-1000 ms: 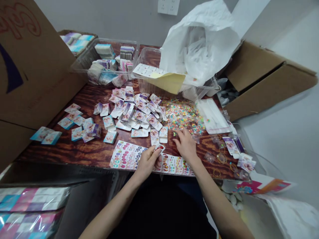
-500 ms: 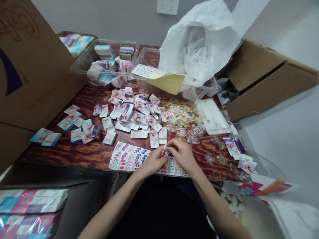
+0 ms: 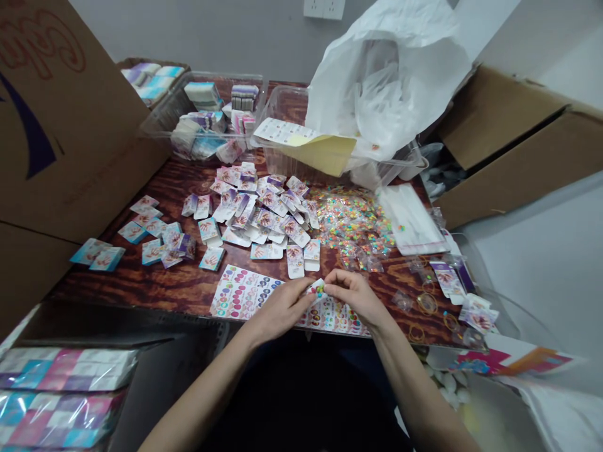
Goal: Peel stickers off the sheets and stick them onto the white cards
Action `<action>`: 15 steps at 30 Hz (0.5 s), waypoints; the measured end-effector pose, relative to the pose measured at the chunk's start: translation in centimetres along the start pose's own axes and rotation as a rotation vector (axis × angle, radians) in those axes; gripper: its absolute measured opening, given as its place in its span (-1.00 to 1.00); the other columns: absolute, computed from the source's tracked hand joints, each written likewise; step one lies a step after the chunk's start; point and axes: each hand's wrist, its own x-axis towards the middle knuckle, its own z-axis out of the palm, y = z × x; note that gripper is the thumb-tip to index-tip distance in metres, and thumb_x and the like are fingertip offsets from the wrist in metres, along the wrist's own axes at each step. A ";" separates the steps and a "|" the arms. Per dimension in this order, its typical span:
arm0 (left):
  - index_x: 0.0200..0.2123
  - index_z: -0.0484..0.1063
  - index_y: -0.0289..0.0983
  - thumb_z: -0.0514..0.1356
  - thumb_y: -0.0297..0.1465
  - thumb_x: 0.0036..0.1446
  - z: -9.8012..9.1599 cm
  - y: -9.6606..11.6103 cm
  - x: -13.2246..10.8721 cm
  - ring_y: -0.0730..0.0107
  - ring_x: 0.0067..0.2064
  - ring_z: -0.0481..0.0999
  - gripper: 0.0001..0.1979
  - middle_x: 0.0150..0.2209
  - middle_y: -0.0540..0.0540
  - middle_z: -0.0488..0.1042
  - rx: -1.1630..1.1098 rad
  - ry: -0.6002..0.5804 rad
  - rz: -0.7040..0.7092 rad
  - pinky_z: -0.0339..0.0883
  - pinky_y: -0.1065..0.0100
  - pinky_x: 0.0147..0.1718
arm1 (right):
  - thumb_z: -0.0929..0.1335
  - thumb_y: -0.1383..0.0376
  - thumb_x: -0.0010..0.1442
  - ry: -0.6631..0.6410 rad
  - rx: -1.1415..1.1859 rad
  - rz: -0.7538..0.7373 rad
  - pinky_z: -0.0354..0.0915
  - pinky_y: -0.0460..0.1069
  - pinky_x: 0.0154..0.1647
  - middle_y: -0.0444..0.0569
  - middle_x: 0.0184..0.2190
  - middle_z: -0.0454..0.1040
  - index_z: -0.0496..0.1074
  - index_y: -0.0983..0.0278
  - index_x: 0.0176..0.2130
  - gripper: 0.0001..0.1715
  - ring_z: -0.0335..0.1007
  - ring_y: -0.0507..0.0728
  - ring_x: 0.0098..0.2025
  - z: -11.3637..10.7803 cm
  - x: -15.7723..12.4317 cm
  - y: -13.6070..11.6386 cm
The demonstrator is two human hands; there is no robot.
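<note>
Your left hand (image 3: 277, 309) and right hand (image 3: 354, 296) grip a small dotted sticker card (image 3: 318, 289) between their fingertips, over the printed sticker sheet (image 3: 245, 292) on the worktop (image 3: 103, 282); a slackened pinch could drop it among the loose sequins (image 3: 351, 220).

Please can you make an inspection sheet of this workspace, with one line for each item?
Surface: dark-grained wooden table.
Job's things: small white card pinched between both hands; sheets of coloured oval stickers beneath; printed cards scattered.
Clutter: clear plastic tubs, white plastic bag, packets of coloured sequins, gold-coloured bands.
Hands: left hand, right hand, both on the card.
Cables: nothing seen.
Surroundings: cardboard box, wall socket.
</note>
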 end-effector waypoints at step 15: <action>0.09 0.35 -0.23 0.00 -0.51 0.30 -3.0 -2.5 2.0 0.09 0.21 0.32 -0.67 0.16 -0.26 0.35 0.607 0.297 0.272 0.28 0.05 0.10 | 0.50 0.22 -0.02 0.222 0.254 -0.089 0.16 -0.08 -0.43 -0.14 -0.43 0.37 0.46 0.26 -0.45 -0.80 0.21 0.01 -0.44 -0.3 0.1 -0.1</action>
